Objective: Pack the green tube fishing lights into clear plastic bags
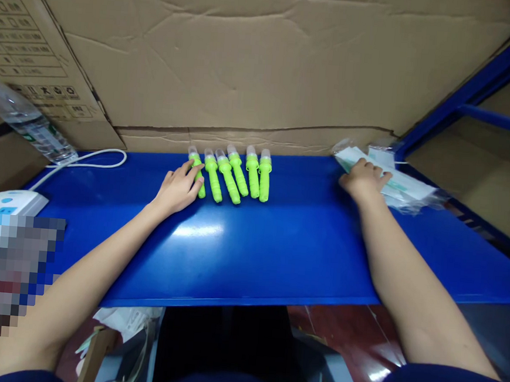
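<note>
Several lime-green sticks with clear caps, like small torches, lie side by side at the back of the blue table. My left hand is closed over the leftmost lime-green stick, with fingers and thumb around its body. The other lime-green sticks fan out just right of it. Far to the right, my right hand presses its curled fingers onto a stack of clear plastic packets with white and pale green contents. Its fingertips are partly hidden and slightly blurred.
Cardboard walls the back of the blue table. At left, a water bottle leans near a white cable and a power strip. A blue metal frame rises at right. Below the front edge is a chair.
</note>
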A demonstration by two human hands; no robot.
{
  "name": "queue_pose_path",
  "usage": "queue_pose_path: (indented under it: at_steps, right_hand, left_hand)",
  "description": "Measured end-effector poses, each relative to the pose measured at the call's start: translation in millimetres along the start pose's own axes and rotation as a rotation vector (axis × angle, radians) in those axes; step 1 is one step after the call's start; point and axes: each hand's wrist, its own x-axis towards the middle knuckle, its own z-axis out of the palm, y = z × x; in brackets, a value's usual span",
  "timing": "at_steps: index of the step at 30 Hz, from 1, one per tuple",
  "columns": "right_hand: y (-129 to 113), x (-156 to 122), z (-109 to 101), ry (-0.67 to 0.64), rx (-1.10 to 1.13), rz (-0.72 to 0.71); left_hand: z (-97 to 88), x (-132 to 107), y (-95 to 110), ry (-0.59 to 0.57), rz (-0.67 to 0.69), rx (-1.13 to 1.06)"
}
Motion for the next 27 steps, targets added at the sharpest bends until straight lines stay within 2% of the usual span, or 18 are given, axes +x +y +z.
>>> queue_pose_path:
  at_steps: [2, 7, 12, 19, 23, 27]
  right_hand:
    - [1, 3, 0, -0.047, -0.02, 0.026]
    - [4, 6, -1, 0.0, -0.028, 0.017]
    - [8, 7, 0, -0.04, -0.041, 0.056]
    - [-1, 6, -10, -0.049, -0.091, 0.049]
    - [-12, -3, -21, -0.01, -0.073, -0.016]
    - [-31, -22, -33, 0.141, 0.013, -0.183]
  left_hand:
    - [-0.3, 0, 1, -0.004, 0.003, -0.001]
    - [-0.3, 0, 1, -0.001, 0.005, -0.005]
    - [0.9, 0, 0, 0.026, 0.002, 0.003]
    - [2.1, 1, -1, 0.05, 0.0, 0.001]
    - [0.8, 0, -1, 0.05, 0.001, -0.011]
    - [0.9, 0, -1, 0.069, 0.009, -0.024]
